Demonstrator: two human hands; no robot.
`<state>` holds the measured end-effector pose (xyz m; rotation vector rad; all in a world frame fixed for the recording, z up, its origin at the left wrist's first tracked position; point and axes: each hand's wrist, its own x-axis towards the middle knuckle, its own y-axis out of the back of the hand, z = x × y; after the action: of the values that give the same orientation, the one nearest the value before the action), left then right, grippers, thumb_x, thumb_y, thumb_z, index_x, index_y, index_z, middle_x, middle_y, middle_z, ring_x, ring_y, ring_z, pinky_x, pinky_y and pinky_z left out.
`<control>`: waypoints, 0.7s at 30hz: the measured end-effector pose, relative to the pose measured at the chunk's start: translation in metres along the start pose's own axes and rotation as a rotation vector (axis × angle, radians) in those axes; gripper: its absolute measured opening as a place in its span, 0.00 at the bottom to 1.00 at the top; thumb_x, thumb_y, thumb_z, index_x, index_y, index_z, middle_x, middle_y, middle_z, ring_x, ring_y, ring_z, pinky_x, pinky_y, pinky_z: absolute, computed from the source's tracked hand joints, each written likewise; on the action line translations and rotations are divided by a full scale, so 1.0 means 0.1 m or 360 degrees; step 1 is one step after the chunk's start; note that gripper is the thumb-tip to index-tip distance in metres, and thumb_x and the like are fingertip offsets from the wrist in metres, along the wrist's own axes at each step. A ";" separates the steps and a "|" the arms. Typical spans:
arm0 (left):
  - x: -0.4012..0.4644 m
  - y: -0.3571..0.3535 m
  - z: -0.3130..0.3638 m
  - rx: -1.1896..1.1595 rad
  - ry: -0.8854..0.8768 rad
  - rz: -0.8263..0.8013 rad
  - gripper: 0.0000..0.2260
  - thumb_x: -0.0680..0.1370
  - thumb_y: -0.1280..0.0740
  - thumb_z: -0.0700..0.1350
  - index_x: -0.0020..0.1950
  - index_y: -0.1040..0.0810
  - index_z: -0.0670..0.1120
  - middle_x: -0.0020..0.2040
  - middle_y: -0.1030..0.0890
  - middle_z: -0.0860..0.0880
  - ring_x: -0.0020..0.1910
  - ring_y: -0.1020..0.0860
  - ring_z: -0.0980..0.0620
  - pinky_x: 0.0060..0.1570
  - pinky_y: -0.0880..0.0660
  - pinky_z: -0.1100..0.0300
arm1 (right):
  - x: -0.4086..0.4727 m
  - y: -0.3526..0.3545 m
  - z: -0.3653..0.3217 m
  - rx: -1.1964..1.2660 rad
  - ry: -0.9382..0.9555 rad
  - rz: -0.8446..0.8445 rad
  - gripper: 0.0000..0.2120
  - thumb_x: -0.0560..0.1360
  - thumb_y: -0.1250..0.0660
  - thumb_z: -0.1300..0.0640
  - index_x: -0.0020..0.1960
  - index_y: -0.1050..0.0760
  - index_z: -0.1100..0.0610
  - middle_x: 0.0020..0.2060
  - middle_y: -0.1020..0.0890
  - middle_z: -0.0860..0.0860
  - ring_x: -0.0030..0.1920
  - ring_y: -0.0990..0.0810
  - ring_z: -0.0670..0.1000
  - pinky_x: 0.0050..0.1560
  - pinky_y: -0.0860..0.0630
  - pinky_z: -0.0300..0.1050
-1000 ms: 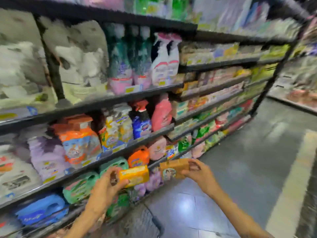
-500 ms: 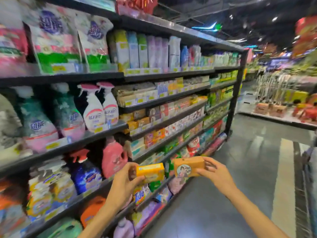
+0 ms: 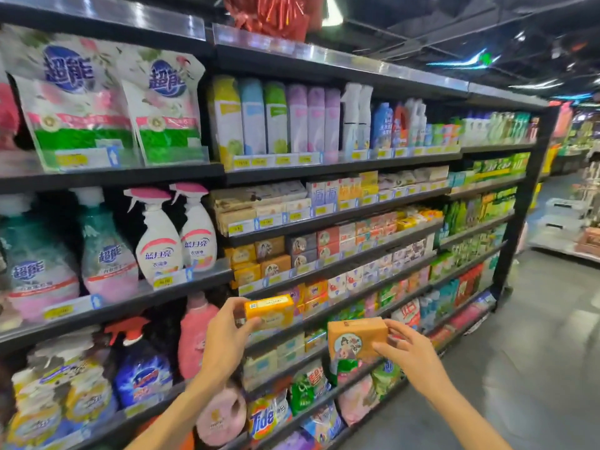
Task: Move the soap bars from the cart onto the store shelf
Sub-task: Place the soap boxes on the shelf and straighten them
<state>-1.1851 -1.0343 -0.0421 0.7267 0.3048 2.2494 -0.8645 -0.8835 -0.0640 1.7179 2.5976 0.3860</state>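
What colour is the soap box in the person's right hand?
Brownish orange, with a round picture on its front, the soap box shows best in the head view.

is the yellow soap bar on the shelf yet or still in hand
Still in hand: the left hand grips the yellow soap bar in the air before the shelf, resting on nothing.

Two boxed soap bars are held up in front of the store shelf [image 3: 328, 219], neither touching it. The yellow-orange soap bar [image 3: 270, 311] lies level, long side across, a white label on its top face, pinched at its left end by the left hand [image 3: 224, 336]. The brown-orange soap bar [image 3: 357, 337] (a round picture of a figure on its front) sits lower and to the right, slightly tilted, gripped at its right end by the right hand [image 3: 410, 355].
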 end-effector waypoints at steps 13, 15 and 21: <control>1.34 -0.67 -0.35 0.0177 0.0160 0.0463 0.15 0.76 0.25 0.47 0.61 0.23 0.52 0.51 0.17 0.58 0.51 0.20 0.62 0.54 0.22 0.58 | 1.93 -0.07 0.26 -0.0050 0.0084 -0.0417 0.20 0.72 0.24 0.61 0.61 0.23 0.46 0.50 0.14 0.42 0.49 0.15 0.42 0.46 0.20 0.37; 1.47 -0.73 -0.37 0.0262 0.0174 0.0548 0.15 0.76 0.25 0.46 0.61 0.23 0.52 0.52 0.16 0.57 0.52 0.19 0.60 0.54 0.21 0.56 | 2.18 -0.12 0.30 -0.0049 0.0115 -0.0482 0.20 0.71 0.23 0.60 0.60 0.22 0.47 0.51 0.14 0.44 0.52 0.16 0.44 0.48 0.20 0.38; 1.84 -0.96 -0.35 0.0437 0.0278 0.0759 0.15 0.77 0.27 0.42 0.63 0.23 0.49 0.55 0.16 0.53 0.54 0.18 0.54 0.55 0.20 0.53 | 2.84 -0.26 0.34 -0.0011 0.0152 -0.0693 0.20 0.71 0.23 0.58 0.60 0.23 0.44 0.49 0.14 0.41 0.50 0.16 0.40 0.54 0.20 0.45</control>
<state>-1.2538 -0.8354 -0.0349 0.8099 0.5850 2.7661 -0.9973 -0.6284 -0.0644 1.1040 2.9232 0.4691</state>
